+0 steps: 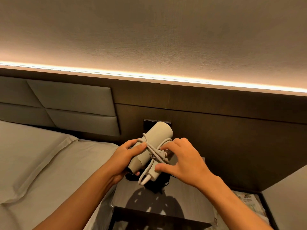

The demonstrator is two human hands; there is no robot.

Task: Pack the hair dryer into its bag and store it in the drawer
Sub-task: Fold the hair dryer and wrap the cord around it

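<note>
Dryer (156, 138) sits between my hands, cord (152, 152) looped around it. Left hand (123, 157) grips the barrel; right hand (181, 161) pinches the plug end. I fear loops slipping loose above the bag (159, 184) below.

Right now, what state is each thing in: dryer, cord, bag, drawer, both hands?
hair dryer: held in the air above the nightstand, not bagged.
cord: wound around the dryer body.
black bag: on the nightstand, under the dryer.
drawer: looks pulled open.
left hand: gripping the dryer.
right hand: fingers on the cord.
</note>
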